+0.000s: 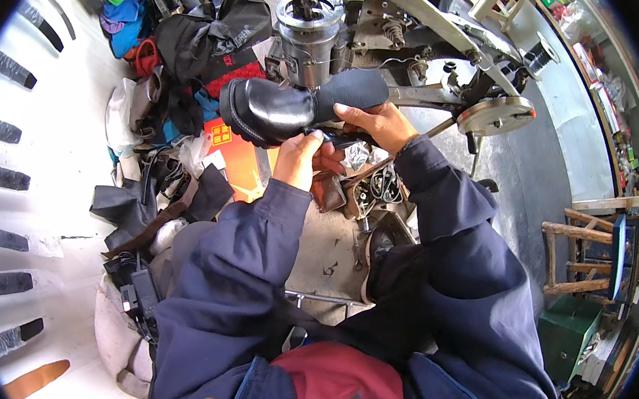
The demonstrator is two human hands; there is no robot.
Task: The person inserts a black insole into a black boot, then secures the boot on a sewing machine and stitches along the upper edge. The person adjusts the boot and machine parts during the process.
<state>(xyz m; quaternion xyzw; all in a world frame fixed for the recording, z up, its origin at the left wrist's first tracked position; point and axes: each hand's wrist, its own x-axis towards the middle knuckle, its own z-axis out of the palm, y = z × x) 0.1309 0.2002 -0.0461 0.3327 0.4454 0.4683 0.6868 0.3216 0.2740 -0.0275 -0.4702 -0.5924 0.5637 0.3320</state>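
Note:
A shiny black leather boot (276, 109) lies level in front of me, its chunky sole to the left. Its matte dark upper part (355, 91) points right. My right hand (383, 124) grips that upper part, thumb on top and the other fingers beneath it. Against the boot's near side my left hand (302, 160) has its thumb and fingers closed on the edge; the exact spot they pinch is partly hidden. Right behind the boot stands a hand-cranked sewing machine with a metal cylinder (312, 42) and a round handwheel (497, 115).
Leather scraps (132, 206), an orange box (238, 157) and a black bag (215, 36) crowd the left. Below my hands, a tray of small parts (372, 190) sits near my shoe. A wooden stool (578, 251) and a green box (571, 333) stand at the right.

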